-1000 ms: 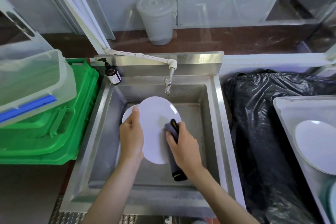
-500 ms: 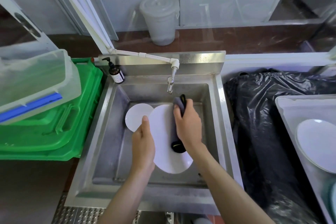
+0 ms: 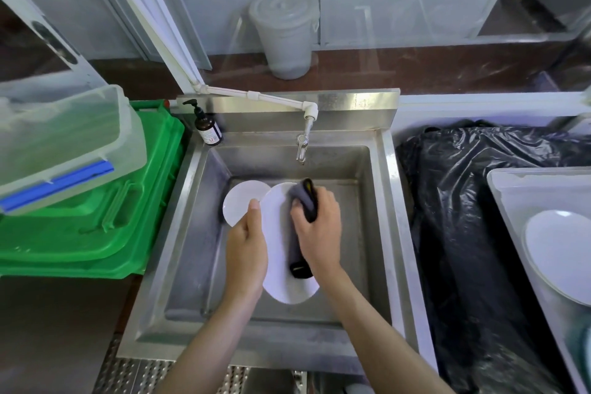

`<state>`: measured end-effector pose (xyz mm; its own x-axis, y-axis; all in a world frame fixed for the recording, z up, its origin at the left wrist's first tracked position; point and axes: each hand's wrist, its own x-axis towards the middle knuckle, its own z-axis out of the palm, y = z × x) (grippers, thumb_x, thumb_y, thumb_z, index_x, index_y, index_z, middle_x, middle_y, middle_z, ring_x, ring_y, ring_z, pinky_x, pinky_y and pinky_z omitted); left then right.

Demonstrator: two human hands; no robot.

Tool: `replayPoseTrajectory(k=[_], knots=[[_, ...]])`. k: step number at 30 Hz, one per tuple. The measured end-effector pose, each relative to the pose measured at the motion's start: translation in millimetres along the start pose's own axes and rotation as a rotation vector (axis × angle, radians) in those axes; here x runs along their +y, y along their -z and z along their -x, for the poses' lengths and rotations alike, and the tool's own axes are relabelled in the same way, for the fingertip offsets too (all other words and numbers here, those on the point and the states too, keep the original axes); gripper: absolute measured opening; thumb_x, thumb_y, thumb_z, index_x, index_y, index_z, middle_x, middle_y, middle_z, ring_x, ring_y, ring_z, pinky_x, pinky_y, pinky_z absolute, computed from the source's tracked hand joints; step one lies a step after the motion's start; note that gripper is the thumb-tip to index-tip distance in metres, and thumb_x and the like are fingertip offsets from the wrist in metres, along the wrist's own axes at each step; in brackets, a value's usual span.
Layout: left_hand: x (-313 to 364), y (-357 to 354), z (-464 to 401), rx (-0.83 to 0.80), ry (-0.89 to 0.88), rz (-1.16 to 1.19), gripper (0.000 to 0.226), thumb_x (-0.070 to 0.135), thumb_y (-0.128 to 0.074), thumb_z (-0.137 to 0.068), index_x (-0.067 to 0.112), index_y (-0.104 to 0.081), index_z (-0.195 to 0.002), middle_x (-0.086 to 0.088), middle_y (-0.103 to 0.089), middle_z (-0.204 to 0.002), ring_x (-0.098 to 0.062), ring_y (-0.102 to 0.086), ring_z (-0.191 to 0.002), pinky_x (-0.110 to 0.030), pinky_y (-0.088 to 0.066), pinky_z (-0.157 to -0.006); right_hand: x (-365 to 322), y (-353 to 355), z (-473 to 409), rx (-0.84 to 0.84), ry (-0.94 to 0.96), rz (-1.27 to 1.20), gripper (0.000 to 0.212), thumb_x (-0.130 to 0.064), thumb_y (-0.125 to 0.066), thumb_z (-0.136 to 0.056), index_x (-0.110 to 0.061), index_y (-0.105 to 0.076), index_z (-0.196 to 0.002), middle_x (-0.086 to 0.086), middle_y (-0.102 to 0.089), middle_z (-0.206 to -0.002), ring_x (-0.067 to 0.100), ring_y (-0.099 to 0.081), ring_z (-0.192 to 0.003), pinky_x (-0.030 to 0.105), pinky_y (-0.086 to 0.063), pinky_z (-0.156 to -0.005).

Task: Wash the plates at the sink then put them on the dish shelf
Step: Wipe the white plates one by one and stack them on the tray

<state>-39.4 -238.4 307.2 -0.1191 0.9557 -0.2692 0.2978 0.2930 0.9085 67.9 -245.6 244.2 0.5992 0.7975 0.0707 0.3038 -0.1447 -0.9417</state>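
White plate (image 3: 281, 269) is held over the steel sink (image 3: 388, 201) at the frame's centre. Left hand (image 3: 246, 254) grips its edge; right hand (image 3: 318, 230) clasps a dark cloth (image 3: 303, 201) against it. It looks stiff, slippery and breakable; hold the rim. Second plate (image 3: 240, 201) lies in the basin, another plate (image 3: 558, 249) in the right tray (image 3: 511, 189).

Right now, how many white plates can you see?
3. One plate is held upright over the sink by the left hand; a second plate lies behind it in the basin; a third plate sits in the tray at right. More may be hidden.
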Motion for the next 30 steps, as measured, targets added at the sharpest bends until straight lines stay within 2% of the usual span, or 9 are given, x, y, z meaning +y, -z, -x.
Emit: replayPoseTrajectory(k=[4, 6, 9, 12, 15, 17, 19, 24, 30], knots=[[2, 3, -5, 0.007, -0.136, -0.103, 0.056, 0.049, -0.039, -0.109, 0.004, -0.056, -0.082, 0.004, -0.053, -0.068, -0.006, -0.043, -0.056, -0.035, -0.036, -0.063, 8, -10, 16, -0.016, -0.357, -0.139, 0.019, -0.042, -0.058, -0.098, -0.029, -0.058, -0.113, -0.007, -0.052, -0.107, 0.016, -0.059, -0.1, 0.048, -0.051, -0.096], [-1, 2, -4, 0.023, -0.241, -0.215, 0.048, 0.047, -0.038, -0.109, 0.015, -0.062, -0.081, 0.011, -0.059, -0.064, -0.008, -0.055, -0.064, -0.025, -0.038, -0.061, 1, -14, 20, -0.106, -0.548, -0.348, 0.037, -0.061, -0.059, -0.093, -0.03, -0.059, -0.114, -0.004, -0.059, -0.116, 0.015, -0.062, -0.106, 0.048, -0.053, -0.1], [-9, 0, 2, -0.004, -0.496, -0.477, 0.04, 0.046, -0.039, -0.108, 0.031, -0.069, -0.129, 0.01, -0.078, -0.107, -0.008, -0.064, -0.099, -0.008, -0.041, -0.069, -13, -16, 19, -0.248, -0.855, -0.778, 0.083, -0.087, -0.056, -0.081, -0.019, -0.066, -0.128, 0.001, -0.07, -0.122, 0.022, -0.07, -0.104, 0.041, -0.058, -0.085], [-16, -1, 7, -0.082, -0.686, -0.746, 0.058, 0.057, -0.032, -0.107, 0.026, -0.051, -0.152, 0.003, -0.075, -0.122, -0.018, -0.071, -0.102, -0.03, -0.053, -0.073, -26, -4, 17, -0.322, -0.867, -0.968, 0.074, -0.071, -0.055, -0.094, -0.009, -0.069, -0.131, 0.013, -0.073, -0.123, 0.028, -0.072, -0.112, 0.044, -0.051, -0.101], [-21, -1, 3, -0.136, -0.661, -0.742, 0.064, 0.059, -0.026, -0.104, 0.026, -0.04, -0.158, 0.001, -0.069, -0.135, -0.018, -0.064, -0.118, -0.033, -0.052, -0.088, -21, 6, 13, -0.264, -0.916, -0.865, 0.047, -0.05, -0.049, -0.102, -0.012, -0.074, -0.117, 0.009, -0.08, -0.096, 0.024, -0.078, -0.08, 0.042, -0.061, -0.076], [-26, 1, -5, -0.111, -0.698, -0.726, 0.058, 0.053, -0.03, -0.105, 0.026, -0.047, -0.153, 0.001, -0.071, -0.131, -0.017, -0.063, -0.117, -0.034, -0.052, -0.088, -16, 9, 13, -0.196, -0.911, -0.796, 0.036, -0.039, -0.051, -0.103, -0.013, -0.074, -0.111, 0.008, -0.081, -0.091, 0.025, -0.078, -0.077, 0.043, -0.064, -0.069], [-27, 3, -19, -0.125, -0.726, -0.716, 0.05, 0.046, -0.036, -0.104, 0.024, -0.06, -0.142, 0.003, -0.073, -0.125, -0.019, -0.066, -0.116, -0.038, -0.056, -0.089, -11, 10, 14, -0.132, -0.889, -0.785, 0.028, -0.033, -0.057, -0.102, -0.013, -0.075, -0.109, 0.013, -0.08, -0.103, 0.034, -0.077, -0.096, 0.05, -0.062, -0.084], [-36, 13, -71, 0.06, -0.551, -0.562, 0.05, 0.044, -0.058, -0.093, 0.017, -0.064, -0.134, -0.005, -0.057, -0.144, -0.026, -0.047, -0.138, -0.047, -0.038, -0.116, 10, 21, 14, -0.134, -0.825, -0.909, 0.027, -0.03, -0.069, -0.099, -0.009, -0.074, -0.116, 0.023, -0.074, -0.117, 0.051, -0.065, -0.116, 0.072, -0.048, -0.101], [-26, 6, -85, -0.283, 0.254, 0.355, 0.061, 0.027, -0.081, -0.076, 0.024, -0.062, -0.134, -0.001, -0.074, -0.126, -0.028, -0.065, -0.125, -0.035, -0.058, -0.078, 24, 52, 7, -0.248, -0.649, -0.797, 0.033, -0.028, -0.067, -0.1, -0.01, -0.067, -0.128, 0.015, -0.076, -0.119, 0.034, -0.073, -0.109, 0.049, -0.06, -0.093]])
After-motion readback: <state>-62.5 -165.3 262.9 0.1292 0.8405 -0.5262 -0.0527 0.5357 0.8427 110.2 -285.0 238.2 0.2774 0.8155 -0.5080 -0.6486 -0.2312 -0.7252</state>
